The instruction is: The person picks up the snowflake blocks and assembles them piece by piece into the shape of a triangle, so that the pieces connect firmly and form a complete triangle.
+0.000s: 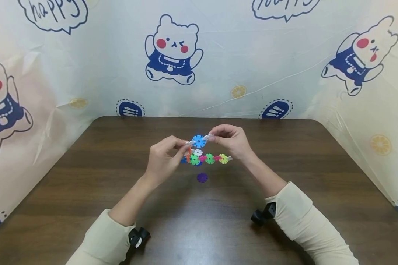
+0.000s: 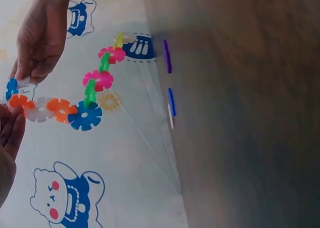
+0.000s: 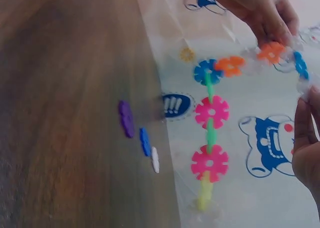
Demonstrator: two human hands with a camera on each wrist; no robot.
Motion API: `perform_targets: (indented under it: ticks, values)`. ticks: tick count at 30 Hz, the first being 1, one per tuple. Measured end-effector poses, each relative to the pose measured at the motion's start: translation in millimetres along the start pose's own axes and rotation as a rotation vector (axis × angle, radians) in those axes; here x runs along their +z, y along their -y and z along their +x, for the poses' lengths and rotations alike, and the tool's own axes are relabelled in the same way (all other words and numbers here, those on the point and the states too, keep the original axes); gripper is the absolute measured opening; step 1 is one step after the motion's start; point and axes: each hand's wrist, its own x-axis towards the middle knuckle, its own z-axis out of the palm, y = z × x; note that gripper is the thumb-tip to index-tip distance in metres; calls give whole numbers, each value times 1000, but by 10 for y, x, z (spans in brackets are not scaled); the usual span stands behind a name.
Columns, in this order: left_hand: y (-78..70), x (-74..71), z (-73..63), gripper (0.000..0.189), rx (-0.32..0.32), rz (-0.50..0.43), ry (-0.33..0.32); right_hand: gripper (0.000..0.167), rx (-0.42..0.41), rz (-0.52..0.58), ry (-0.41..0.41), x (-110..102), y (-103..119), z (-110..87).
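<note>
A chain of interlocking plastic snowflake discs hangs in the air between both hands. My left hand pinches it near an orange disc and a clear white one. With thumb and fingertips, my right hand pinches a clear white disc at the other side of a light blue disc. From the left hand the chain runs through orange and white discs to a darker blue disc. It then turns through green and pink discs to a yellow disc and a clear one.
A purple disc, a blue disc and a white disc lie loose on the brown wooden table. Behind the table hangs a printed sheet with cartoon bears.
</note>
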Motion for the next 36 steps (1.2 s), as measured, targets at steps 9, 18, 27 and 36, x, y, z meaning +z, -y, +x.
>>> perform_targets:
  ticks: [9, 18, 27, 36]
  values:
    - [-7, -24, -1, 14, -15, 32, 8, 14, 20, -1, 6, 39, -35, 19]
    - [21, -120, 20, 15, -35, 94, 24, 19, 67, -43, 16, 16, -70, 56]
    - [63, -337, 50, 10, -136, 192, -158, 21, 222, -252, 84, -46, -364, 127]
    - [66, -483, 87, 13, -190, 262, -292, 25, 433, -409, 222, 7, -719, 281]
